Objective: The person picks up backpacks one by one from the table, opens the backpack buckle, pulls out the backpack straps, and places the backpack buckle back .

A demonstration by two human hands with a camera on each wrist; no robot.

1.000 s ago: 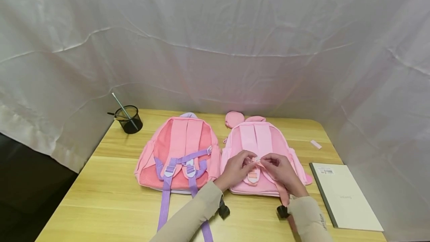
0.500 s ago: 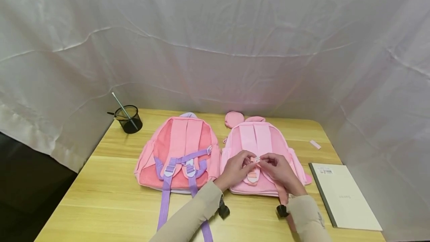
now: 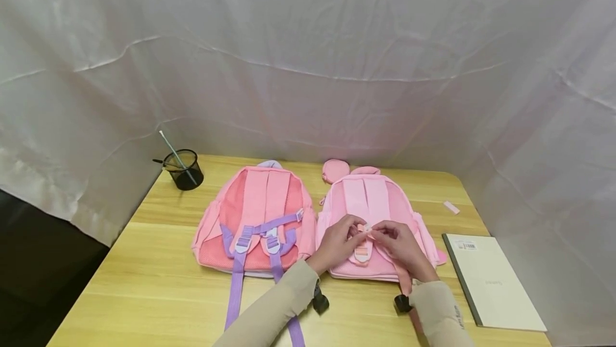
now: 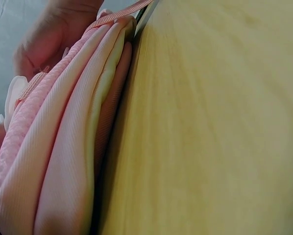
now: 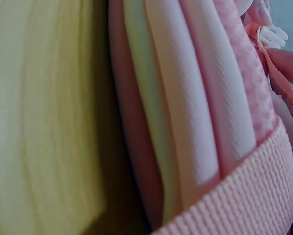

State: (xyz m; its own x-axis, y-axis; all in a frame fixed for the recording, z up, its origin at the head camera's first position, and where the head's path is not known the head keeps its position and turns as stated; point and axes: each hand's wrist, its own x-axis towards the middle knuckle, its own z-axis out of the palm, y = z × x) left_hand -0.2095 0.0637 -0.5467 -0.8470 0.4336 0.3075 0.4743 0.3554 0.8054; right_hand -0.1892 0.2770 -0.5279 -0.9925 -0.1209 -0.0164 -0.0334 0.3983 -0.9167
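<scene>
In the head view, a light pink backpack (image 3: pixel 351 197) lies with its shoulder straps facing up. Over its lower middle, my left hand (image 3: pixel 338 243) and right hand (image 3: pixel 403 244) meet fingertip to fingertip. Between them they pinch a small white plastic buckle (image 3: pixel 368 227) on coral webbing. The right wrist view shows the buckle's white prongs (image 5: pixel 274 36) and a coral strap (image 5: pixel 277 71) at a fingertip. Whether the buckle's halves are joined is hidden by my fingers. A white strap adjuster (image 3: pixel 362 254) sits just below the left fingers.
Left of it lies a coral backpack (image 3: pixel 231 192) with purple straps (image 3: pixel 236 293). A black mesh pen cup (image 3: pixel 187 173) stands at the back left. On the right are a notebook (image 3: pixel 495 288) and a small pale pink block (image 3: pixel 451 207). A round pink pouch (image 3: pixel 335 170) lies behind.
Both hands stay over the light pink backpack, nearly still. The white buckle shifts slightly between the fingertips; its prongs showed more clearly half a second ago.
</scene>
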